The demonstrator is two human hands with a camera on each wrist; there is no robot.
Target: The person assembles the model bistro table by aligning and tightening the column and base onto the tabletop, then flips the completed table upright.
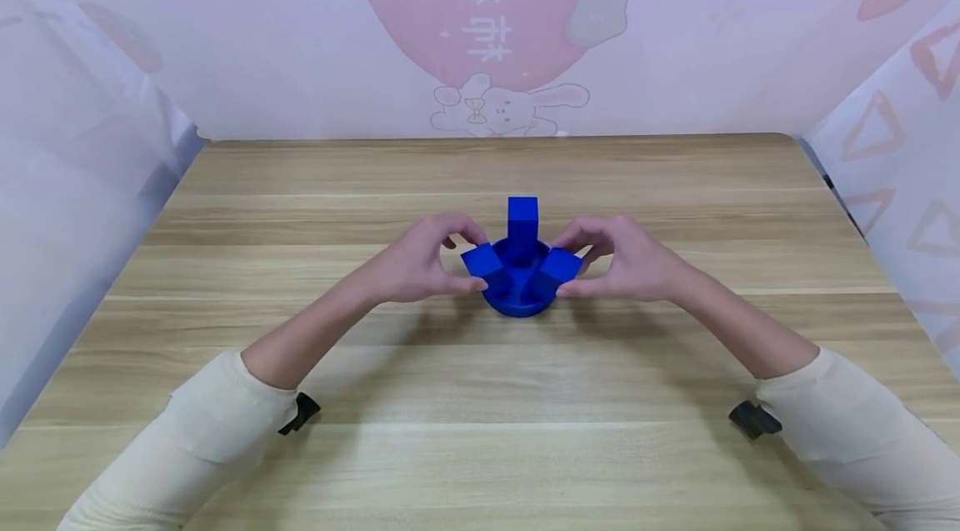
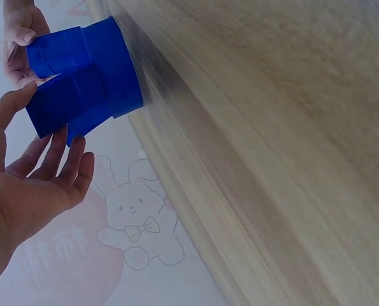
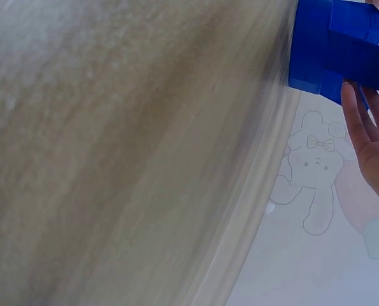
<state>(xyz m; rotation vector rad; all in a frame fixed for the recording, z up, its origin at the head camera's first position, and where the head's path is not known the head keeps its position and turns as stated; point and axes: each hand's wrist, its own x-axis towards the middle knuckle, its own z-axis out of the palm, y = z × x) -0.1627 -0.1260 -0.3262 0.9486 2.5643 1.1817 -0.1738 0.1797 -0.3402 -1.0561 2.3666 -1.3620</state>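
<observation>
A blue round base [image 1: 519,309] stands on the table with three square-ended blocks rising from its rim, in the same blue. My left hand [image 1: 423,260] grips the left block [image 1: 482,259] between thumb and fingers. On the other side, the right block [image 1: 562,264] is held the same way by my right hand [image 1: 633,260]. Both held blocks lean outward; the back block [image 1: 522,218] stands untouched. Seen from the left wrist, the thumb and fingers of the left hand [image 2: 36,185] lie on opposite sides of a block [image 2: 65,102]. The right wrist view cuts off part of the right hand [image 3: 374,140].
The wood-grain table [image 1: 480,414] extends around the blue piece to a straight back edge. Behind it hangs a pale printed backdrop [image 1: 300,39], with sheets at both sides. Small black devices [image 1: 300,413] sit by each sleeve.
</observation>
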